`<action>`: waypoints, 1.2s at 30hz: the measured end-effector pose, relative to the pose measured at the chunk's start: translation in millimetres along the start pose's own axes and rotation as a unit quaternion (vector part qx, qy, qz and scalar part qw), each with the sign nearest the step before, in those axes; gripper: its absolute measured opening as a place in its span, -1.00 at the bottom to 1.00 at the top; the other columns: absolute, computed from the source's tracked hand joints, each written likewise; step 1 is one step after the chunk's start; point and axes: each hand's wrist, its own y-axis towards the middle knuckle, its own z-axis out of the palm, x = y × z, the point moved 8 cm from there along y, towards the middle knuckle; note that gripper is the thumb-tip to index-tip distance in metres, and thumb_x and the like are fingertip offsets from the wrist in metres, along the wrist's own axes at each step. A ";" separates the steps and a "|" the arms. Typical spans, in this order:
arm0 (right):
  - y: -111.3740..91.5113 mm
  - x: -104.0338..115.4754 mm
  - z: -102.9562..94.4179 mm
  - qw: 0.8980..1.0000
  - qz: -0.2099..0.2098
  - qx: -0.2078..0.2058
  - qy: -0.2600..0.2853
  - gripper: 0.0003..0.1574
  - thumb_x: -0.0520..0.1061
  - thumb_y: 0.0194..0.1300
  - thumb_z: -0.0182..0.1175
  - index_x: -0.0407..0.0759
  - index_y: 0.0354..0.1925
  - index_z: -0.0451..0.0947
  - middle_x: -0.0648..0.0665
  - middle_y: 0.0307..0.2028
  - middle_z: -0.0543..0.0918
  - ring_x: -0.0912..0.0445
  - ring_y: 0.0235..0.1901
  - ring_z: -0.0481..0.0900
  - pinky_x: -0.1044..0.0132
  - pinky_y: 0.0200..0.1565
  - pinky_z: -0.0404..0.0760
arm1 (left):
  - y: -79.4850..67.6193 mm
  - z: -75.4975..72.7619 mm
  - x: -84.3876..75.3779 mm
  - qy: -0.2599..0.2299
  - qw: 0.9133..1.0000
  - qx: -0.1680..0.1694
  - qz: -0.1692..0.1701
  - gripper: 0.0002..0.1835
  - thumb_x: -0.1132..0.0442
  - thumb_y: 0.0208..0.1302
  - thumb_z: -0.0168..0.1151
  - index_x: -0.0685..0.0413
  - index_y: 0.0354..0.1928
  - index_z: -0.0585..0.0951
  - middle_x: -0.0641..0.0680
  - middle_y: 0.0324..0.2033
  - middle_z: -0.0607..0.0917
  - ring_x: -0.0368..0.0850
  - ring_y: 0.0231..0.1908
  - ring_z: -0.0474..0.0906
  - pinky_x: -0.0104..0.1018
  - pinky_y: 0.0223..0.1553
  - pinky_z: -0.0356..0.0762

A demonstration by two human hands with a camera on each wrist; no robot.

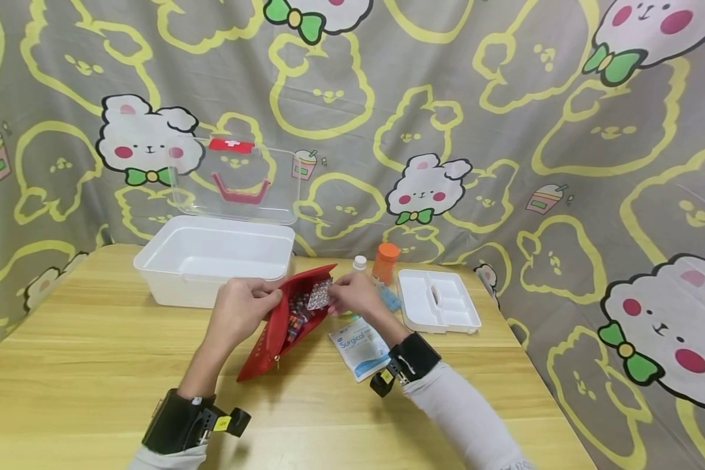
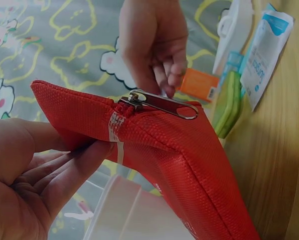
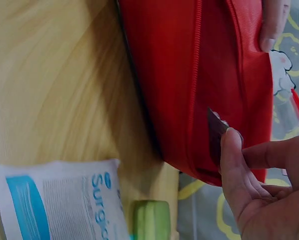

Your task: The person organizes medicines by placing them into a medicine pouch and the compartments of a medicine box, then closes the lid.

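Note:
A red zippered pouch (image 1: 275,329) is tilted over the table with its mouth unzipped. My left hand (image 1: 242,307) grips its upper left edge between thumb and fingers; the left wrist view shows the metal zipper pull (image 2: 164,104) close by. Between the thumb and fingers of my right hand (image 1: 355,294) is a silver blister pack of pills (image 1: 319,295), at the right end of the pouch's opening. In the right wrist view this blister pack (image 3: 217,135) dips partly into the mouth. Several more small colourful packs (image 1: 296,320) lie inside the pouch.
A white box (image 1: 211,287) with its clear lid (image 1: 241,186) raised stands at back left. Behind my right hand are an orange bottle (image 1: 385,264) and a white-capped bottle (image 1: 360,263). A white divided tray (image 1: 440,300) lies right, a surgical packet (image 1: 360,349) in front, a green item (image 3: 152,220) nearby.

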 end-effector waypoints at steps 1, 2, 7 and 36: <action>1.4 -0.7 2.5 1.000 0.002 -0.002 0.004 -0.74 -0.29 0.35 0.14 -0.50 -0.17 0.66 -0.30 -0.45 0.73 0.15 -0.65 0.66 0.08 -0.32 0.79 | -0.1 0.0 0.0 0.000 1.000 0.000 0.000 -0.74 0.23 0.35 0.28 0.29 -0.09 0.76 0.22 -0.31 0.82 -0.10 -0.46 0.78 -0.16 -0.36 0.77; 2.7 -1.4 5.0 1.000 0.003 -0.005 0.006 -0.74 -0.29 0.36 0.14 -0.50 -0.18 0.66 -0.30 -0.46 0.73 0.15 -0.65 0.65 0.04 -0.30 0.79 | -0.2 -0.1 0.1 0.000 1.000 -0.001 -0.001 -0.74 0.23 0.35 0.28 0.28 -0.10 0.76 0.22 -0.32 0.82 -0.11 -0.46 0.78 -0.19 -0.37 0.76; 8.8 -0.8 18.7 1.000 0.001 -0.012 -0.006 -0.74 -0.27 0.37 0.15 -0.51 -0.22 0.66 -0.24 -0.55 0.71 0.16 -0.70 0.63 -0.15 -0.17 0.74 | -0.1 -0.4 1.0 0.000 1.000 -0.001 -0.002 -0.75 0.22 0.34 0.28 0.27 -0.12 0.77 0.21 -0.32 0.82 -0.11 -0.46 0.78 -0.31 -0.42 0.72; 6.5 -3.8 -3.4 0.983 0.006 -0.029 -0.182 -0.78 -0.19 0.38 0.19 -0.33 -0.31 0.67 -0.22 -0.47 0.72 -0.19 -0.35 0.76 0.28 -0.43 0.65 | 0.6 -2.6 1.2 0.011 1.000 -0.003 0.003 -0.75 0.22 0.34 0.28 0.26 -0.13 0.77 0.17 -0.34 0.83 -0.13 -0.46 0.77 -0.34 -0.43 0.71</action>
